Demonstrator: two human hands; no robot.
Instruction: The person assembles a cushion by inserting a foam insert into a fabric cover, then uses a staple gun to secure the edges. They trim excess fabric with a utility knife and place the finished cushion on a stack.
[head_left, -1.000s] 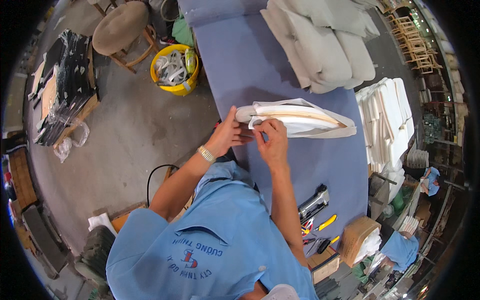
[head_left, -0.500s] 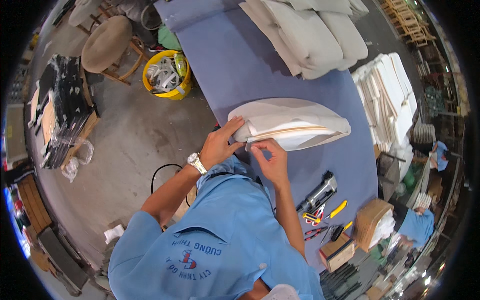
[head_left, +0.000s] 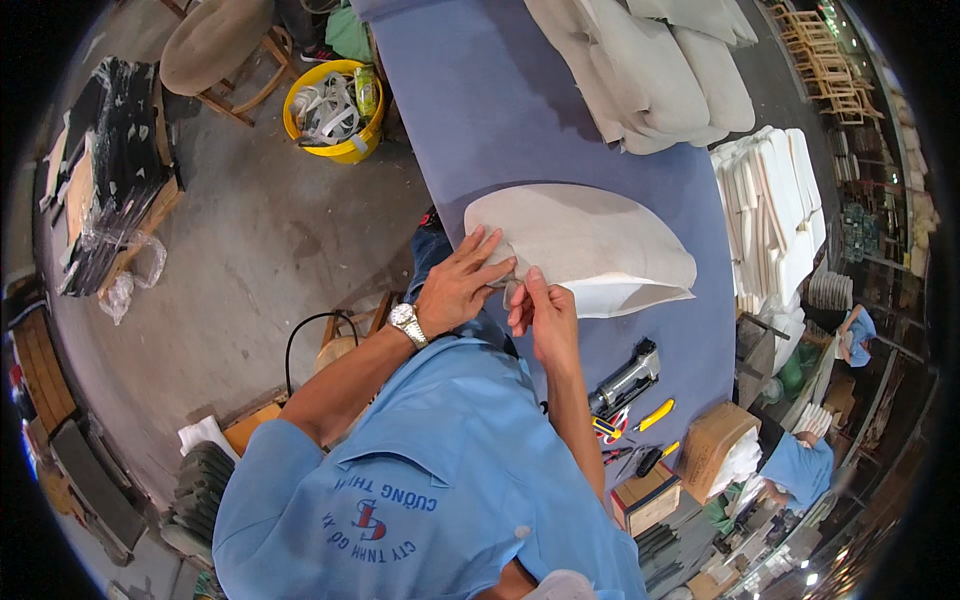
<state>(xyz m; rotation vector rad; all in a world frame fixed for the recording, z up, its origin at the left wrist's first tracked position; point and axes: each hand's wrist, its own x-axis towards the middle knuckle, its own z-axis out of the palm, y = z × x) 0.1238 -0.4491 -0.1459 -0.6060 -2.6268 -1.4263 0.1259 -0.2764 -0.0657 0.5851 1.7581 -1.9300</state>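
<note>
A beige fabric-covered cushion (head_left: pixel 590 235) lies on the near part of the blue-grey table, its white underside (head_left: pixel 600 298) showing along the near edge. My left hand (head_left: pixel 460 288), with a metal watch on its wrist, grips the cushion's left end, fingers laid over the fabric. Beside it my right hand (head_left: pixel 547 318) is closed, pinching a loose fold of the cover at the near left edge. To the right of that hand lie a metal pneumatic stapler (head_left: pixel 628 378), a yellow cutter knife (head_left: pixel 655 414) and scissors (head_left: pixel 612 428).
Stacked beige covers (head_left: pixel 650 75) sit at the table's far end, with white foam pieces (head_left: pixel 768 215) to the right. A cardboard box (head_left: pixel 718 448) stands near right. Left on the floor are a yellow bucket (head_left: pixel 350 150) and a dark stack (head_left: pixel 115 170). Co-workers sit far right.
The cushion has been tipped so its beige face turns up, and the tan strip on its side is now hidden. My right hand has turned and curled its fingers at the edge.
</note>
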